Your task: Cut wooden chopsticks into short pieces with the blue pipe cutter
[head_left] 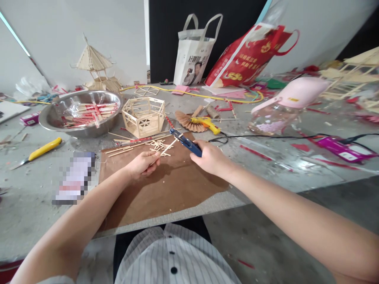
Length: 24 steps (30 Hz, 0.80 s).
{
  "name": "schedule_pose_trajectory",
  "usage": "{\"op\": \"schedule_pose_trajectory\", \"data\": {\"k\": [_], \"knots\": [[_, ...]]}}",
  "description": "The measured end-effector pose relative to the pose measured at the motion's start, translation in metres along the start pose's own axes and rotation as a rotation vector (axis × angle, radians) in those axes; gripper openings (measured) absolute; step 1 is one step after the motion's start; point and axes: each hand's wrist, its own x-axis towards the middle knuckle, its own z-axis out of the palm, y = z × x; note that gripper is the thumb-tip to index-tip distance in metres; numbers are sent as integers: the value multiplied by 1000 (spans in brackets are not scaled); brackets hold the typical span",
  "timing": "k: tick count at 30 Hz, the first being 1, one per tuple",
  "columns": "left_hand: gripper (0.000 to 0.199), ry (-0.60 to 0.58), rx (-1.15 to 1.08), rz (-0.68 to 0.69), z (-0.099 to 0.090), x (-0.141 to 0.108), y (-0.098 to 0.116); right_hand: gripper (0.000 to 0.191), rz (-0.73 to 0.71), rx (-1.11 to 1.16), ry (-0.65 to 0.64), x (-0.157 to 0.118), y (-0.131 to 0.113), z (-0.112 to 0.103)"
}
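Note:
My left hand (145, 163) pinches a thin pale wooden stick (168, 148) above a brown sheet (166, 189). Closed around the handles of a dark blue cutting tool (189, 145) is my right hand (211, 157). The tool's jaws are at the stick's upper end. Short cut stick pieces (158, 146) lie in a loose pile behind my left hand, with longer sticks (121, 152) to their left. Just beyond the pile stands a hexagonal wooden frame (145, 118).
A steel bowl (47, 118) holds wrapped sticks. On the left lie a yellow knife (44, 149) and a blurred phone (75, 177). A yellow glue gun (209, 124), a pink-lidded jar (275, 116) and a purple box (345, 150) are behind and right. Bags (192, 59) stand at the back.

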Motion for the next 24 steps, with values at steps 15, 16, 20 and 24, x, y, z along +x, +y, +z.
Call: {"op": "schedule_pose_trajectory", "data": {"k": [15,16,20,24], "knots": [[34,67,102,4,4,0,2,25,131,-34,-124,-2,-2,-3],[35,75,127,4,4,1,2,24,140,-45,-143,-2,-2,-3],[37,119,254,-23,6,2,0,33,176,-46,-254,0,3,-4],[35,142,338,-70,11,4,-1,69,321,83,-524,8,10,-3]]}}
